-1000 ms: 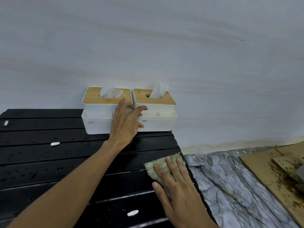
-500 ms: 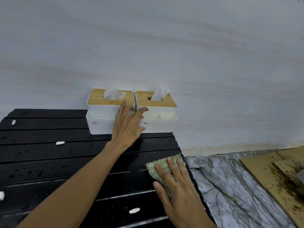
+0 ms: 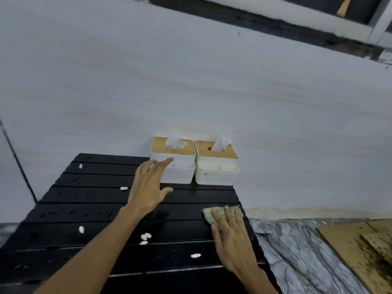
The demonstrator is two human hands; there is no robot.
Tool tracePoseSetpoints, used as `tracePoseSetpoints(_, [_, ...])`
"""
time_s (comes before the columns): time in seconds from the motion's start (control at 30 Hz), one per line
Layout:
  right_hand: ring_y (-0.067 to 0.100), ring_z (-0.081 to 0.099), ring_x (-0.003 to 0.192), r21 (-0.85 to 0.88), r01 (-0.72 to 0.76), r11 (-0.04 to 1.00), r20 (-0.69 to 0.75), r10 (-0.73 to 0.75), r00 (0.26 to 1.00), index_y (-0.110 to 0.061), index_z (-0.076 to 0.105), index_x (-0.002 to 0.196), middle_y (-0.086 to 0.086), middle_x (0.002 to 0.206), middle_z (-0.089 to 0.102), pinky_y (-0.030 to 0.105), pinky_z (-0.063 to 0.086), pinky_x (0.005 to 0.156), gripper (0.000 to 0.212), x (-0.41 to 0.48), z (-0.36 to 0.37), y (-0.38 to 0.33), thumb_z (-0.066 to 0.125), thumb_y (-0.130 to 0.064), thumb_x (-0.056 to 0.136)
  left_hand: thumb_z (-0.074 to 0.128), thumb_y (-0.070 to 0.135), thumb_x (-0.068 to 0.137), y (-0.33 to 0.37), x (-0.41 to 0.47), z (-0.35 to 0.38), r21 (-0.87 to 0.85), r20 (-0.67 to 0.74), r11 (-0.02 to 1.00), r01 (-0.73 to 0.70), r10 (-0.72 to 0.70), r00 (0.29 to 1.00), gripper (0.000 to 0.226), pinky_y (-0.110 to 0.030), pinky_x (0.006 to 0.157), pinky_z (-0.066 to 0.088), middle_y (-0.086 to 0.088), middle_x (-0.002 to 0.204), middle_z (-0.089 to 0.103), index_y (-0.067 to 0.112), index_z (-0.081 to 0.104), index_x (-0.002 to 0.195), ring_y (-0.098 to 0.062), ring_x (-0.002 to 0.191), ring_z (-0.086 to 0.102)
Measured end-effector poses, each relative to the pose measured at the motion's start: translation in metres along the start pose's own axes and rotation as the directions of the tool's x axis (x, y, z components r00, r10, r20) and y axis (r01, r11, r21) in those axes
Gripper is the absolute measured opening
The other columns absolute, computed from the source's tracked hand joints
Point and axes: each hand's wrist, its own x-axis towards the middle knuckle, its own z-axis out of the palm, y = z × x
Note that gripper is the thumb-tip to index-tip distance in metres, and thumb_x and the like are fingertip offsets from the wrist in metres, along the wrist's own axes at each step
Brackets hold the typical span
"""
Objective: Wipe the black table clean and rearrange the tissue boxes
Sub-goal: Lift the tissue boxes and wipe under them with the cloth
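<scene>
Two white tissue boxes with wooden lids stand side by side at the far edge of the black slatted table (image 3: pixel 89 211), against the wall: the left box (image 3: pixel 179 166) and the right box (image 3: pixel 216 170). My left hand (image 3: pixel 148 185) hovers with straight fingers just left of the left box, fingertips at its left side. My right hand (image 3: pixel 231 236) presses flat on a green cloth (image 3: pixel 220 211) near the table's right edge. Several white crumbs (image 3: pixel 146 236) lie scattered on the slats.
A pale wall runs right behind the boxes. Right of the table lies a grey marbled floor (image 3: pixel 297 251) with brown cardboard sheets (image 3: pixel 352 247) on it. The table's right edge is beside my right hand.
My left hand has come off the front of the two boxes and moved left, to the left box's side. The right hand and cloth stay put. The view has tilted up.
</scene>
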Motion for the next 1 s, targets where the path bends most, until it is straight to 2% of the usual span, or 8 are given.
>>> tracePoseSetpoints(0.17, [0.024,0.004,0.156,-0.023,-0.015,1.000,0.013,0.016,1.000,-0.041,0.026,0.155,0.002,0.167,0.021,0.039,0.006,0.127,0.070,-0.001,-0.003,-0.004,0.005,-0.068,0.095,0.082,0.036,0.071,-0.002,-0.011,-0.041,-0.038,-0.017,0.999,0.031,-0.032,0.999,0.088,-0.034,0.112,0.018,0.002,0.135,0.052,0.032,0.035,0.146,-0.019,0.133,0.032])
tracePoseSetpoints(0.3, [0.026,0.004,0.156,-0.044,-0.033,0.998,0.035,0.035,0.999,-0.040,0.026,0.156,0.003,0.167,0.019,0.037,0.004,0.127,0.072,0.001,-0.006,-0.005,0.005,-0.068,0.093,0.081,0.037,0.072,-0.005,-0.008,-0.056,-0.066,-0.021,0.996,0.066,-0.067,0.998,0.085,-0.038,0.114,0.018,0.005,0.137,0.052,0.031,0.036,0.144,-0.018,0.135,0.028])
tracePoseSetpoints(0.43, [0.030,0.005,0.155,-0.049,-0.035,0.998,0.040,0.037,0.999,-0.039,0.027,0.156,0.005,0.167,0.019,0.041,0.006,0.127,0.073,0.009,-0.002,-0.005,0.006,-0.065,0.091,0.080,0.035,0.074,-0.008,-0.008,-0.045,-0.075,0.030,0.990,0.123,-0.121,0.992,0.083,-0.045,0.115,0.020,0.010,0.136,0.054,0.030,0.036,0.144,-0.024,0.138,0.031])
tracePoseSetpoints(0.6, [0.037,0.014,0.153,-0.052,-0.036,0.998,0.031,0.038,0.999,-0.034,0.031,0.155,0.013,0.163,0.028,0.048,0.007,0.126,0.068,0.043,0.008,-0.009,0.009,-0.059,0.096,0.076,0.029,0.081,-0.009,-0.003,-0.014,-0.110,0.150,0.968,0.228,-0.210,0.966,0.080,-0.046,0.117,0.018,0.004,0.144,0.048,0.031,0.031,0.147,-0.032,0.144,0.024])
tracePoseSetpoints(0.7, [0.039,0.019,0.151,-0.032,-0.052,0.998,0.016,0.053,0.998,-0.032,0.034,0.155,0.016,0.161,0.031,0.050,0.008,0.126,0.068,0.062,0.017,-0.018,0.009,-0.057,0.096,0.074,0.019,0.084,-0.010,0.005,0.001,-0.178,0.168,0.949,0.259,-0.230,0.959,0.075,-0.047,0.116,0.024,0.001,0.144,0.047,0.029,0.033,0.146,-0.032,0.139,0.031])
tracePoseSetpoints(0.77, [0.041,0.017,0.151,-0.017,-0.043,0.999,0.019,0.044,0.999,-0.031,0.033,0.156,0.017,0.162,0.029,0.050,0.006,0.125,0.073,0.074,0.019,-0.029,0.004,-0.057,0.093,0.072,0.014,0.085,-0.013,0.011,0.008,-0.186,0.160,0.947,0.261,-0.232,0.959,0.072,-0.045,0.110,0.034,0.002,0.139,0.050,0.029,0.034,0.145,-0.027,0.130,0.041])
tracePoseSetpoints(0.9, [0.038,0.013,0.152,0.034,0.108,0.994,0.050,-0.109,0.993,-0.029,0.034,0.155,0.018,0.162,0.028,0.048,0.005,0.126,0.071,0.083,0.022,-0.054,0.006,-0.055,0.095,0.068,0.009,0.086,-0.018,0.023,0.021,-0.188,0.126,0.951,0.246,-0.225,0.966,0.063,-0.041,0.099,0.044,0.004,0.126,0.055,0.030,0.040,0.139,-0.021,0.114,0.051])
tracePoseSetpoints(1.0, [0.033,0.007,0.155,0.099,0.255,0.962,0.083,-0.263,0.961,-0.030,0.033,0.156,0.012,0.165,0.023,0.036,0.001,0.125,0.057,0.073,0.021,-0.053,0.019,-0.048,0.104,0.064,0.005,0.088,-0.021,0.028,0.029,-0.172,0.121,0.953,0.250,-0.231,0.965,0.056,-0.038,0.094,0.044,-0.001,0.122,0.056,0.027,0.045,0.136,-0.022,0.109,0.054])
